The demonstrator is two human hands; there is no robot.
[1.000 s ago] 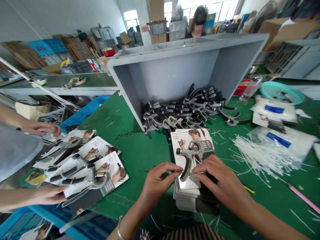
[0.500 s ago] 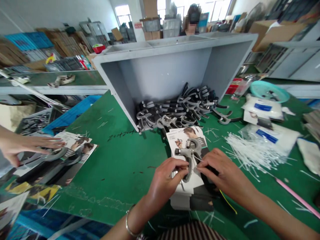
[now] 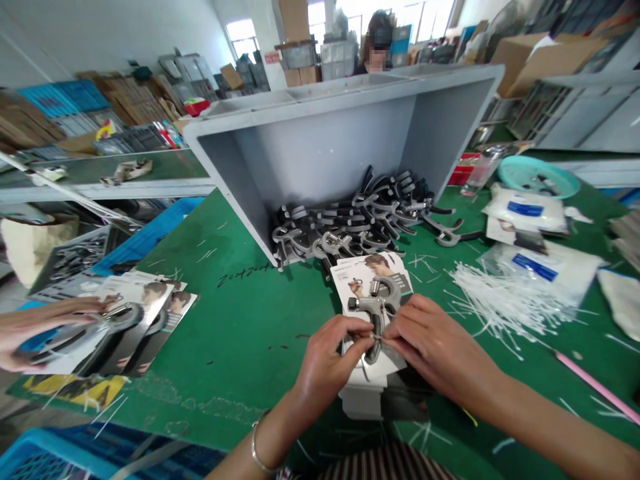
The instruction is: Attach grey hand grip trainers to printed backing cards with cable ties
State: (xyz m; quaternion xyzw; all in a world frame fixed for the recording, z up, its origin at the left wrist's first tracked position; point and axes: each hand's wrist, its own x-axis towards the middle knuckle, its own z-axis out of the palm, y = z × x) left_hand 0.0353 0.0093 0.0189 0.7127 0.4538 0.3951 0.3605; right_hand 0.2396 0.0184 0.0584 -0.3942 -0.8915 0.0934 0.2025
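A grey-and-black hand grip strengthener [image 3: 387,288] with a metal spring lies on a stack of printed cards [image 3: 345,280], right in front of me. My left hand [image 3: 333,353] pinches the strengthener's near handle between thumb and fingertips. Close beside it, my right hand [image 3: 425,333] has its fingers pressed together on a thin white cable tie, mostly hidden, at that handle. The two sets of fingertips almost meet. Beyond the cards, several more hand grip strengtheners [image 3: 350,220] are heaped in and before a grey plastic crate [image 3: 330,147] tipped on its side.
Loose white cable ties [image 3: 500,307] and their bags [image 3: 565,273] lie at right, near a pink stick [image 3: 595,383] and a turquoise bowl [image 3: 537,175]. At left, another person's hand [image 3: 55,327] holds a strengthener over cards. A person [image 3: 377,43] is behind the crate.
My right hand has moved slightly left, bringing its fingertips close to my left ones at the handle. At left, the other person's hand has lifted a strengthener and a card.
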